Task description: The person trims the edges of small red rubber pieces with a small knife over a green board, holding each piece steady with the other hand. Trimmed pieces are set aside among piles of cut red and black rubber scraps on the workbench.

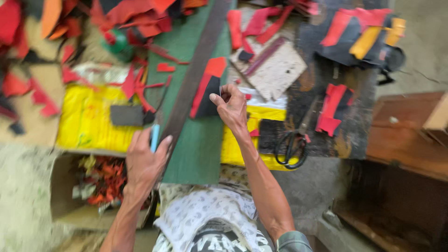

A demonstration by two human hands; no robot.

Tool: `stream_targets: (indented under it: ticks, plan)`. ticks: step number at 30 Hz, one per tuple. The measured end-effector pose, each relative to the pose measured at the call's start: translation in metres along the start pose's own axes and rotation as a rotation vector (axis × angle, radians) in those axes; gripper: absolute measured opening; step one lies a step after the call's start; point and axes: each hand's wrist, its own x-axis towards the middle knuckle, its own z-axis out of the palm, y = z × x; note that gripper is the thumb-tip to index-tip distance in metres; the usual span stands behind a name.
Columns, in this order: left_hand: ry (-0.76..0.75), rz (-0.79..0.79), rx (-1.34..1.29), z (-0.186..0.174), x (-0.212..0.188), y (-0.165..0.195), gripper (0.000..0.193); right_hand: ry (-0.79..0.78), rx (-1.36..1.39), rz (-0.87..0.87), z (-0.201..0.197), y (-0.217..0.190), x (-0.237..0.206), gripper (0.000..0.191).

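A craft workshop: cut red scraps (140, 21), scissors (291, 144), cutting board (198, 140).

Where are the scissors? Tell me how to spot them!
Find the dark worktop on the right, covered in red scraps. At its near edge, right of the yellow sheet, lie the scissors. They alone have two black loop handles.

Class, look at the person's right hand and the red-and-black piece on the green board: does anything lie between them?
Nothing visible does. The right hand already meets the red-and-black piece at its edge on the green board.
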Motion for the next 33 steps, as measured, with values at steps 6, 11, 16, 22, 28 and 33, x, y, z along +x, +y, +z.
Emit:
stream_targets:
  ticks: [6,11,16,22,28,33]
  plan:
    - [-0.021,-0.048,-0.037,0.004,-0.011,0.001,0.044,0.317,0.085,-0.234,-0.147,0.028,0.027,0.014]
    - [-0.062,-0.203,-0.162,0.001,-0.009,0.0,0.029,0.486,-0.122,-0.344,-0.263,0.006,0.1,0.034]
    - [0.018,-0.419,-0.552,-0.028,-0.012,-0.025,0.032,0.544,-0.575,-0.475,-0.217,-0.002,0.09,0.051]
    - [0.018,-0.621,-0.811,-0.039,-0.015,-0.061,0.035,-0.067,-0.259,-0.636,-0.05,-0.022,0.043,0.041]
    - [-0.083,-0.667,-0.727,-0.031,0.003,-0.086,0.041,-0.285,-0.153,-0.744,0.056,-0.087,0.007,0.043]
    - [-0.187,-0.721,-0.644,-0.038,0.009,-0.085,0.042,-0.253,-0.115,-0.701,0.077,-0.121,0.032,0.043]
